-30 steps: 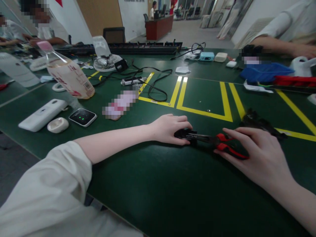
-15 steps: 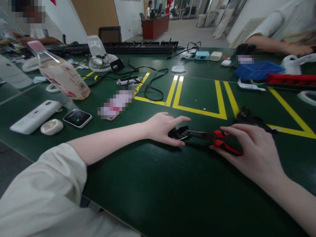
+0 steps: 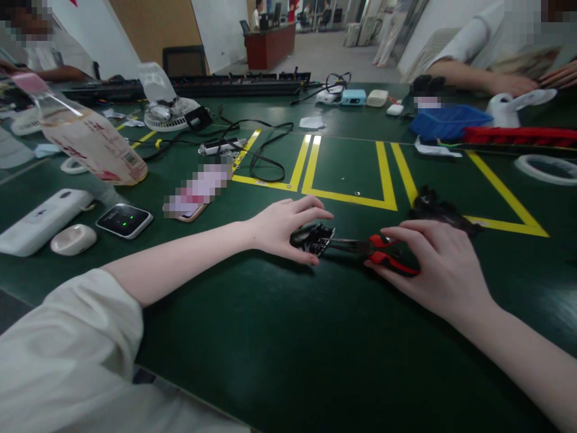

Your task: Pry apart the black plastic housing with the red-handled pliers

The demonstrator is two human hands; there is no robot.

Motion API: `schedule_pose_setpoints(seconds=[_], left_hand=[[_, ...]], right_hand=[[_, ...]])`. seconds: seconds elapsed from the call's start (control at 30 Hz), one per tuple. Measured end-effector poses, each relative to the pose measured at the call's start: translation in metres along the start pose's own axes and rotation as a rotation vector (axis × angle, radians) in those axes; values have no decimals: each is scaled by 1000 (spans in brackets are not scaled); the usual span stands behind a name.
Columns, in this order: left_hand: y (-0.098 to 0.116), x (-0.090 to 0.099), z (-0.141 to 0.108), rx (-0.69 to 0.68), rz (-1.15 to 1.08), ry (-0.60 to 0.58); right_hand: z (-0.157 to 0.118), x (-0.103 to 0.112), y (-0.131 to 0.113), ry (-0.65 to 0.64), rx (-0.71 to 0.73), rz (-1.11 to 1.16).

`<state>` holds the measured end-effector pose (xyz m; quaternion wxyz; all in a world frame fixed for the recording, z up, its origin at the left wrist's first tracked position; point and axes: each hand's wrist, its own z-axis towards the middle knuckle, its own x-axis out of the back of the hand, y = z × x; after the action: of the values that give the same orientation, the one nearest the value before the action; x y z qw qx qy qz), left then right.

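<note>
The right hand [image 3: 439,270] holds pliers [image 3: 382,258], likely working the black part [image 3: 315,239], which needs keeping still; the left hand's [image 3: 279,230] hold is unclear.

Long-nosed red-handled metal pliers [image 3: 377,242] right of a small black part [image 3: 316,239], over the flat green table [image 3: 288,337]
Rear left: tapered pink-capped plastic bottle [image 3: 97,139]. Rear right: blue plastic tray [image 3: 446,126].

No words legible. Bottle [image 3: 92,143]: blurred characters, barcode [image 3: 131,159]. White device [image 3: 54,221]: dark bolt-like mark [image 3: 41,213].

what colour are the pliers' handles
The handles are red with some black, seen best in the head view.
</note>
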<state>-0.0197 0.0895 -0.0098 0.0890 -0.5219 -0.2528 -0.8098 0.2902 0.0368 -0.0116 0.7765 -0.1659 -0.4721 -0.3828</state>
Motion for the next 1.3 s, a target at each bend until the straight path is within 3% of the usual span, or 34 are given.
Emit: schedule_pose_setpoints(seconds=[0.2, 0.4, 0.73, 0.9, 1.3], left_hand=[[-1, -1, 4, -41, 6, -130], [1, -3, 3, -10, -1, -93], [24, -10, 3, 79, 69, -105], [24, -10, 2, 86, 78, -88], [23, -12, 2, 122, 55, -82]], right_hand=[[0, -1, 0, -42, -55, 79], [1, 1, -2, -65, -35, 128], [-1, 2, -3, -103, 24, 254], [-1, 2, -3, -71, 89, 256], [-1, 2, -3, -81, 96, 257]])
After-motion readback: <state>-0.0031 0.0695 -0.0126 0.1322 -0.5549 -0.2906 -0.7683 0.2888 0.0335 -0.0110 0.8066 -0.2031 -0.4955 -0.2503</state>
